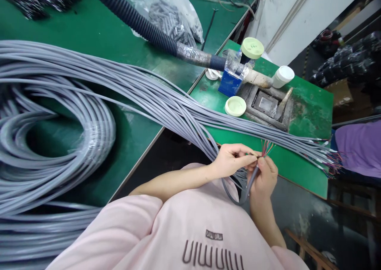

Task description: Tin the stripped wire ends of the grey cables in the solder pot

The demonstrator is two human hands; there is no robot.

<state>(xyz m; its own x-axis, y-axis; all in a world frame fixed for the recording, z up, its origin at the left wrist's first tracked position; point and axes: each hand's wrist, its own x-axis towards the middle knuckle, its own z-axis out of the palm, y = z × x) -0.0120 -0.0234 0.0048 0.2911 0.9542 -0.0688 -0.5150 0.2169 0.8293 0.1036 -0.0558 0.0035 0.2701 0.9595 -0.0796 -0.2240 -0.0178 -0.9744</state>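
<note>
Close in front of my chest, my right hand [264,178] is closed around a grey multi-core cable [252,179] just below its stripped end. Thin coloured wires [267,147], reddish, orange and green among them, fan out above the fingers. My left hand [232,159] meets it from the left, thumb and forefinger pinched at the base of these wires; what lies between those fingertips is too small to make out. Below the hands the held cable bends in a loop. Beyond them a thick bundle of grey cables [166,97] stretches across the tables, with stripped wire ends at the right.
A coiled cable stack [98,143] lies on the left green table. Behind the bundle are a solder pot [266,103], a ribbed hose [143,24], a blue box [229,82], a shallow tub [235,106] and a white jar [282,76]. A person's purple sleeve [358,147] shows at right.
</note>
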